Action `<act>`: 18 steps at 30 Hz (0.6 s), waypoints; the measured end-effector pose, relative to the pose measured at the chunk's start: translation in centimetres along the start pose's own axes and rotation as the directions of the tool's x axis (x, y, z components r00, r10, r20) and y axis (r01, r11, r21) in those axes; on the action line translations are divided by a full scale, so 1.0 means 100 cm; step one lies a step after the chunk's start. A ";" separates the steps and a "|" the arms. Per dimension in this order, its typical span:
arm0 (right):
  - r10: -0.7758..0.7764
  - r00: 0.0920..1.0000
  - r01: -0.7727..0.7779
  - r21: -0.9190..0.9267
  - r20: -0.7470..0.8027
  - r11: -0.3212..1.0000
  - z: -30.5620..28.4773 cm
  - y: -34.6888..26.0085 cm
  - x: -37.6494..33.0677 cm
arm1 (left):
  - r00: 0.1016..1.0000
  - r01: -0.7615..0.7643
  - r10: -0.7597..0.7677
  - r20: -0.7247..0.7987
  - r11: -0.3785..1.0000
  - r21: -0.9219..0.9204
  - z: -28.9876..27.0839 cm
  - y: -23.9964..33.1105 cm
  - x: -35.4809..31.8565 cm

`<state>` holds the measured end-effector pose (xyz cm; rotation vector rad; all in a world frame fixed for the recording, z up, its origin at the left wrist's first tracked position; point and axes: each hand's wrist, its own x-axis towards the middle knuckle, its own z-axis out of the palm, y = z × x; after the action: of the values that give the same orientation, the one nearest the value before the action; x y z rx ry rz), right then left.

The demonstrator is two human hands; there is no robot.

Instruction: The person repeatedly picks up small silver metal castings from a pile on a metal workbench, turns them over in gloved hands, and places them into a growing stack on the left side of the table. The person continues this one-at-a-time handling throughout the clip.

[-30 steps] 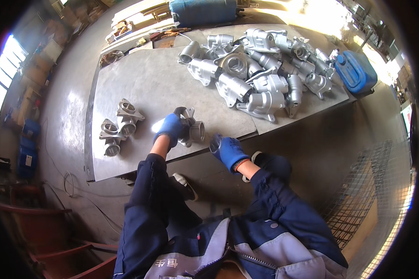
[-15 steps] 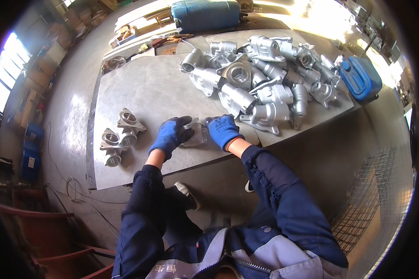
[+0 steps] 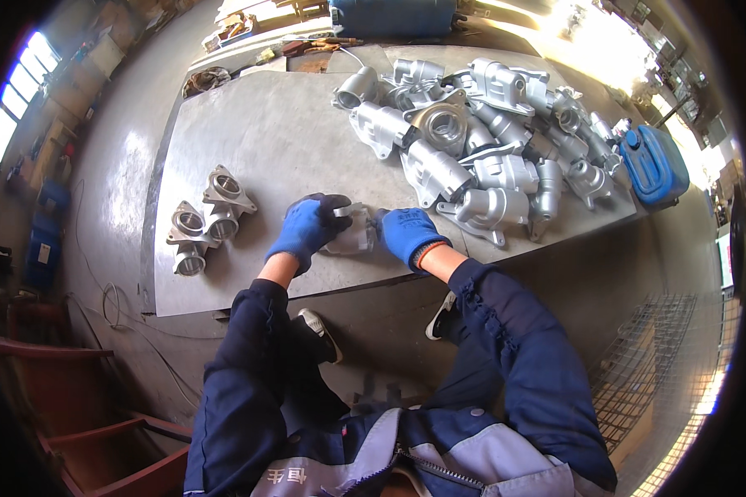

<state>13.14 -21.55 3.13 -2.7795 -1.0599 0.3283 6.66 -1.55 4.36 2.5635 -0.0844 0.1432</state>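
A silver metal casting [image 3: 356, 235] lies on the grey metal table near its front edge, between my two blue-gloved hands. My left hand [image 3: 308, 229] grips its left side, with the thumb and fingers curled against the upper part. At the casting's right end my right hand [image 3: 408, 238] is closed, its fingertips pressed close to the part. Whatever those fingers pinch is hidden by the glove. To the left of my hands, a few similar flanged castings [image 3: 221, 224] stand in a small group.
A large heap of silver castings [image 3: 489, 161] covers the table's right half. A blue jerrycan [image 3: 656, 166] stands at the right edge, and a big blue drum [image 3: 394, 16] lies beyond the far side. Tools with red handles [image 3: 294, 48] rest at the back. Wire mesh [image 3: 648, 364] sits low on the right.
The whole view has shifted slightly, so the table and heap appear moved. Both hands stay at the same casting; the right hand now sits a little further from the left.
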 end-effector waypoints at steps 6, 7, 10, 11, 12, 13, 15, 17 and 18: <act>-0.009 0.999 0.009 -0.006 0.052 1.000 0.003 -0.013 -0.024 | 1.000 0.016 -0.016 0.014 1.000 -0.018 0.003 -0.006 0.000; -0.008 0.999 0.009 -0.011 0.034 1.000 0.009 -0.014 -0.030 | 1.000 0.010 -0.010 0.014 1.000 -0.026 0.004 -0.007 0.002; 0.025 0.999 -0.026 0.038 0.021 0.999 0.020 -0.016 -0.047 | 1.000 0.005 -0.004 0.021 0.999 -0.044 0.005 -0.004 0.002; 0.026 0.999 -0.027 0.052 0.020 0.998 0.019 -0.016 -0.050 | 0.999 0.010 -0.008 0.034 0.999 -0.039 0.003 -0.003 0.003; 0.037 0.999 -0.040 0.108 0.025 0.993 0.021 -0.016 -0.053 | 0.999 0.015 -0.013 0.046 0.999 -0.036 0.001 -0.002 0.003; 0.047 0.998 -0.052 0.162 0.032 0.985 0.027 -0.014 -0.059 | 0.993 0.076 -0.055 0.101 0.974 -0.212 0.003 -0.012 0.003; 0.013 0.999 -0.003 0.305 -0.031 0.952 0.024 -0.012 -0.080 | 0.969 0.218 -0.117 0.218 0.818 -0.533 0.000 -0.030 -0.001; 0.051 0.998 -0.043 0.313 -0.019 0.949 0.026 -0.011 -0.093 | 0.928 0.303 -0.109 0.356 0.775 -0.554 -0.013 -0.037 -0.009; 0.044 0.999 -0.045 0.271 0.011 0.962 0.019 -0.013 -0.095 | 0.913 0.315 -0.134 0.386 0.833 -0.455 -0.013 -0.044 -0.005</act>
<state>4.95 -26.85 2.96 -2.5613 -0.8801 0.4498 6.43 2.81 3.02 2.0151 0.0525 -0.3742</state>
